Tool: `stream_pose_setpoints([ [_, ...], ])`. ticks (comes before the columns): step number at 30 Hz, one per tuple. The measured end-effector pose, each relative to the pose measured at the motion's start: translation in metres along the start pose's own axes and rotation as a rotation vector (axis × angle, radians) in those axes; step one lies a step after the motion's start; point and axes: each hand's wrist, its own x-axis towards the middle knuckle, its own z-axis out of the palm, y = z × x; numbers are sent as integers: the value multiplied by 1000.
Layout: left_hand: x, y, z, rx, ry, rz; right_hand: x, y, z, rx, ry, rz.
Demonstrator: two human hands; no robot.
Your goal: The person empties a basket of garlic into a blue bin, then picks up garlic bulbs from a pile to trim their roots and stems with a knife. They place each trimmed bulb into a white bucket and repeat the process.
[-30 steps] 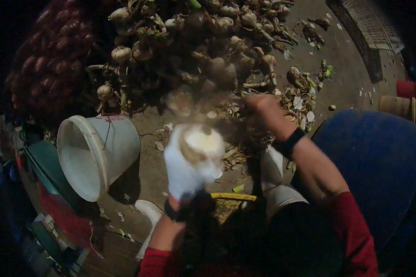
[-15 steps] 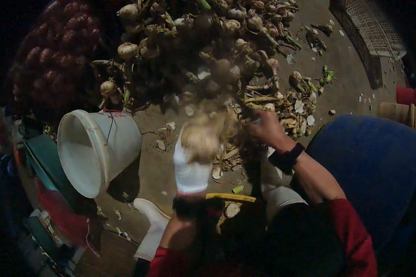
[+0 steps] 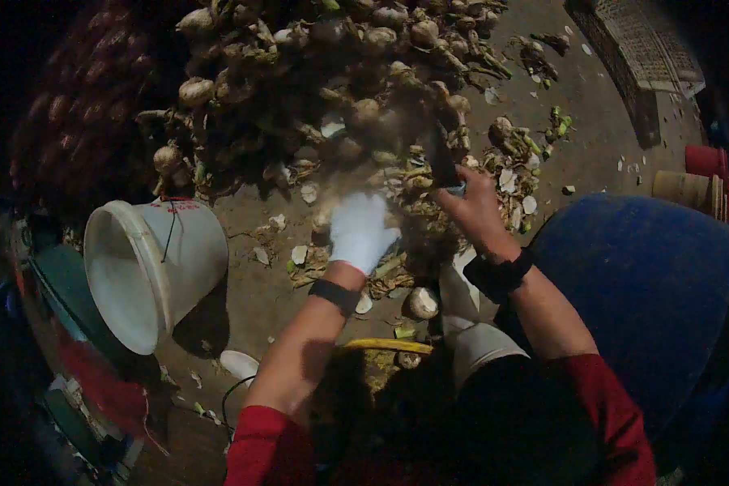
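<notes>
My left hand [image 3: 360,232], in a white glove, is palm down over the litter of stalks. Its fingers curl over a blurred garlic bulb [image 3: 323,217], which shows partly at the glove's left side; the fingertips are hidden. To its right, my bare right hand [image 3: 475,209] grips a knife [image 3: 444,160] by the handle, with the dark blade pointing up and away from me. Below the hands, a trimmed garlic bulb [image 3: 424,303] rests on the ground near my white boot [image 3: 484,347].
A heap of garlic with stalks [image 3: 364,36] lies ahead. At left are a tipped white bucket [image 3: 194,251] and dark red net sacks [image 3: 81,105]. A big blue container [image 3: 640,283] stands at right, with a crate [image 3: 636,49] beyond. A yellow strip [image 3: 385,345] lies near me.
My left hand has reached forward and turned palm down. The trimmed bulb now shows on the ground below the hands. My right hand still holds the knife, and the view has shifted slightly.
</notes>
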Motion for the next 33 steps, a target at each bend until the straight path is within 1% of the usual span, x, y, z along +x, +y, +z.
stream_pose_setpoints([
  [2,-5,-18,7,-632,268,-50,-8,-2,2,71,1,3],
  [3,-6,-27,-1,-1153,131,-196,-8,-8,2,30,-22,-110],
  [4,-10,-26,-6,-1244,139,-172,-9,-13,3,-10,-49,-220],
  [5,-14,-23,-10,-1338,144,-150,-10,-18,6,-5,-50,-215],
  [6,-14,-20,-2,-1340,144,-154,-10,-22,8,-39,-99,-177],
  [7,-9,-17,9,-1083,179,-201,-6,-24,7,-78,-146,-145],
  [8,-1,-13,20,-827,214,-242,2,-19,2,-86,-144,-151],
  [9,3,-3,17,-834,212,-241,9,-10,-3,-97,8,-220],
  [10,4,10,11,-842,130,-302,10,-5,-8,-107,156,-282],
  [11,8,20,3,-845,51,-361,8,-1,-13,-112,153,-277],
  [12,15,25,1,-767,125,-371,8,-2,-20,-29,152,-127],
  [13,26,26,2,-773,126,-366,10,-3,-26,52,153,21],
  [14,37,27,3,-731,88,-370,7,-4,-29,208,72,172],
  [15,45,29,7,-689,48,-374,4,-3,-27,201,70,180],
  [16,54,29,5,-654,-6,-389,3,0,-23,188,62,123],
  [17,55,24,11,-655,-3,-384,4,5,-19,178,54,63],
  [18,53,12,29,-983,130,-288,8,29,-9,-54,113,-103],
  [19,49,5,17,-1298,276,-176,10,20,-9,-44,118,-112],
  [20,33,2,8,-1403,305,-149,9,11,-9,-31,35,-249],
  [21,19,-1,-4,-1669,249,-95,3,-2,-9,-16,-52,-379],
  [22,11,-10,-8,-1371,176,-61,-2,-19,-11,-86,-195,-303],
  [23,3,-22,-12,-1075,107,-29,-4,-27,-9,-71,-198,-306],
  [24,-2,-35,17,-1564,169,11,-6,-32,-6,-159,-254,-440],
  [25,-12,-40,19,-1556,176,3,-7,-42,-5,-251,-310,-575],
  [27,-31,-46,18,-992,233,-40,-13,-62,-6,-300,-332,-597],
  [28,-37,-51,13,-1032,136,-115,-14,-68,-6,-330,-341,-610],
  [31,-52,-45,6,-1309,270,-88,-18,-80,-6,-370,-365,-657],
  [33,-56,-40,-1,-1434,347,-67,-19,-80,-6,-385,-380,-693],
])
